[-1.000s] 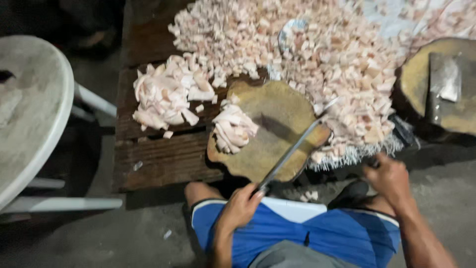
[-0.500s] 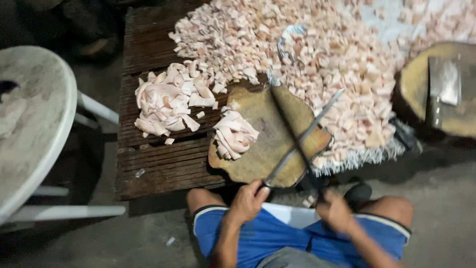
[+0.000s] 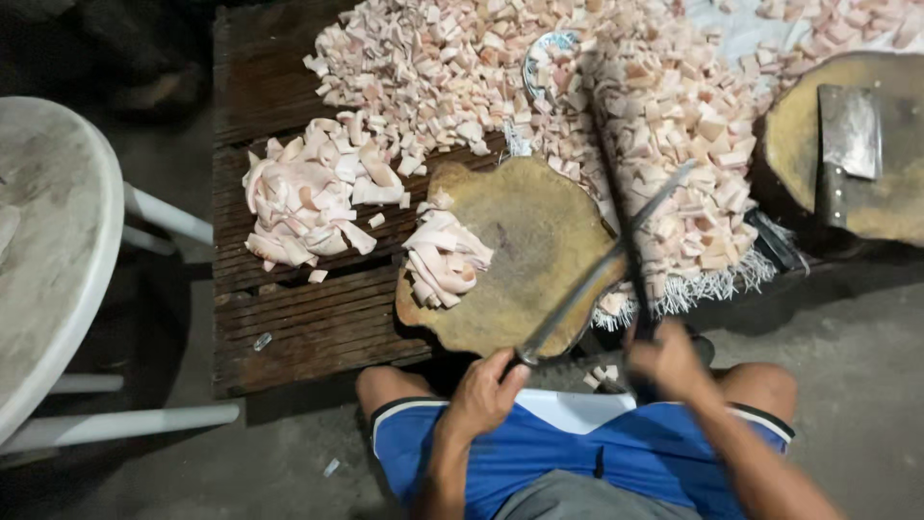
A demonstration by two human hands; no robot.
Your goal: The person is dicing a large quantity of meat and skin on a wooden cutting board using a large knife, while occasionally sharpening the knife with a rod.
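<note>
My left hand grips the handle of a long knife whose blade slants up to the right over a round wooden chopping block. My right hand holds a dark thin rod that crosses the knife blade. A small stack of pale meat strips lies on the block's left side. The block rests on a dark wooden slatted platform.
A pile of larger pale pieces lies left of the block. Behind it spreads a heap of small diced cubes. A second block with a cleaver is at right. A white plastic table stands at left.
My right hand came in from the right, took up the dark rod and laid it across the knife blade. The left hand kept its hold on the knife.
</note>
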